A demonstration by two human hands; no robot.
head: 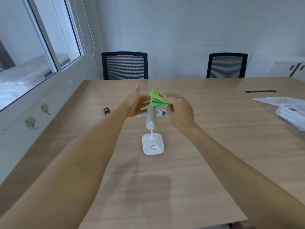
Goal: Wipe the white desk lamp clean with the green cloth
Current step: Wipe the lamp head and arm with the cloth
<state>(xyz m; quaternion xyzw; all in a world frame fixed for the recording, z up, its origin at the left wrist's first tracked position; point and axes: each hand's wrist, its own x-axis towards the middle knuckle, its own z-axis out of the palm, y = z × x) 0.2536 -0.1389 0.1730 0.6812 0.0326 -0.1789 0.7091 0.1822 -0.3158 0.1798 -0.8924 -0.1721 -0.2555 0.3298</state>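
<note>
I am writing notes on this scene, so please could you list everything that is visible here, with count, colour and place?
desk lamp: one, white, centre of table, square base with a red ring
cloth: one, green, bunched over the top of the lamp
table: one, light wood, fills the lower view
cable port: one, silver, set in the table behind the lamp
chairs: two, black mesh, at the far side of the table
papers: a few, white, right edge of table
dark strip: one, black, far right of table
wall hooks: two, green, on the left wall
window: one, white frame, upper left
left hand: one, open, beside the lamp top
right hand: one, gripping the cloth
</note>
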